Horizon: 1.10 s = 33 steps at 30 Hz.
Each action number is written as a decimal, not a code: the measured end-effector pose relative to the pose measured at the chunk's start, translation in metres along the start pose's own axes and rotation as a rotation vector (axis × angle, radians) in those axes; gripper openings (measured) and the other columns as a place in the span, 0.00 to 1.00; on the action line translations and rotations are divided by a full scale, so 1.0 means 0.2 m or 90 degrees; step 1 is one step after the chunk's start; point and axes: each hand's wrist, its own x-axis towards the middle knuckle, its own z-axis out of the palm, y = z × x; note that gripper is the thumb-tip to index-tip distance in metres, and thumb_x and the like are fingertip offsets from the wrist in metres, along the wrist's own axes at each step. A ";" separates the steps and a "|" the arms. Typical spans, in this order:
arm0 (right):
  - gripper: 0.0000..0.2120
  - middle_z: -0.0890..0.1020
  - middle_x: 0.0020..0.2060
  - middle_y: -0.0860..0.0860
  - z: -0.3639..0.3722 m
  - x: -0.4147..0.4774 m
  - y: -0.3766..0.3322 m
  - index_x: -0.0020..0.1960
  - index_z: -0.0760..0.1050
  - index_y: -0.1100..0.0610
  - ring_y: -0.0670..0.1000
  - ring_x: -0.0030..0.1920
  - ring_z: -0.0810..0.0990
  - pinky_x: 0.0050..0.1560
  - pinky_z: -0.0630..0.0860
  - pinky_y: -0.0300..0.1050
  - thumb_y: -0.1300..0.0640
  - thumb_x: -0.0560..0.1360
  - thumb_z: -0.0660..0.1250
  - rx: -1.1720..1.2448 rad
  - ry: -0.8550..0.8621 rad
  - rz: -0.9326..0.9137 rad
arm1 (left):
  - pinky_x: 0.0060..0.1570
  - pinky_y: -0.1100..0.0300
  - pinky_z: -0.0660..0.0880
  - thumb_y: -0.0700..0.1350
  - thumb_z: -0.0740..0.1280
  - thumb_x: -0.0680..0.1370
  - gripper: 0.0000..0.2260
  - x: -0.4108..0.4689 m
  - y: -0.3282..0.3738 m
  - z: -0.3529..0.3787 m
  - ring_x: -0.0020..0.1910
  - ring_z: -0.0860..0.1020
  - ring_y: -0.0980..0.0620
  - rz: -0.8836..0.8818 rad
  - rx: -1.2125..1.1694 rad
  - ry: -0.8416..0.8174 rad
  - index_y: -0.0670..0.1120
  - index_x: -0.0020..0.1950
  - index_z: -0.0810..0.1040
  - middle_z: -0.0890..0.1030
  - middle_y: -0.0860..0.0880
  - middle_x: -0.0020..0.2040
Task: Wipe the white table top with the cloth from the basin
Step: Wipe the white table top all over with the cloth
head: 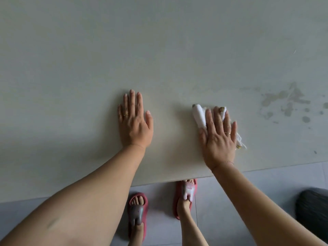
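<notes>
Presently the right hand (219, 139) presses flat, fingers straight, on the cloth (199, 116) near the table top (159, 50) edge, wet smears (285, 102) lying rightward, nearer it than the spread left hand (135, 121).

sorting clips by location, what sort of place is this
Probably a room in a home, though little shows: a person in red slippers stands on a grey tiled floor at a plain white table top, the right hand pressing a white cloth on it.
</notes>
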 end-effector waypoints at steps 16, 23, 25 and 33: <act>0.28 0.53 0.77 0.49 -0.05 0.31 -0.06 0.77 0.49 0.48 0.53 0.76 0.45 0.74 0.37 0.53 0.43 0.77 0.41 0.008 -0.007 0.048 | 0.71 0.44 0.58 0.47 0.54 0.75 0.27 0.00 0.03 -0.04 0.74 0.61 0.41 -0.008 0.014 -0.005 0.41 0.74 0.64 0.62 0.41 0.75; 0.27 0.64 0.73 0.52 0.02 0.20 -0.49 0.74 0.61 0.52 0.59 0.75 0.55 0.74 0.47 0.59 0.44 0.78 0.50 0.026 -0.041 -0.191 | 0.70 0.44 0.61 0.46 0.54 0.74 0.27 0.02 0.02 -0.04 0.73 0.63 0.41 -0.012 0.025 -0.018 0.40 0.73 0.66 0.65 0.40 0.74; 0.26 0.66 0.73 0.51 0.01 0.26 -0.42 0.74 0.62 0.51 0.58 0.74 0.58 0.73 0.52 0.58 0.44 0.78 0.52 0.012 -0.052 -0.297 | 0.71 0.45 0.60 0.45 0.54 0.75 0.26 0.01 0.02 -0.03 0.74 0.62 0.42 -0.012 0.023 -0.012 0.40 0.73 0.66 0.64 0.40 0.74; 0.28 0.50 0.77 0.49 -0.07 0.65 -0.13 0.77 0.48 0.49 0.54 0.76 0.43 0.74 0.40 0.58 0.45 0.79 0.48 0.021 0.012 0.108 | 0.73 0.46 0.55 0.47 0.53 0.76 0.27 0.01 0.02 -0.03 0.75 0.58 0.44 -0.015 0.019 -0.044 0.42 0.75 0.61 0.60 0.43 0.76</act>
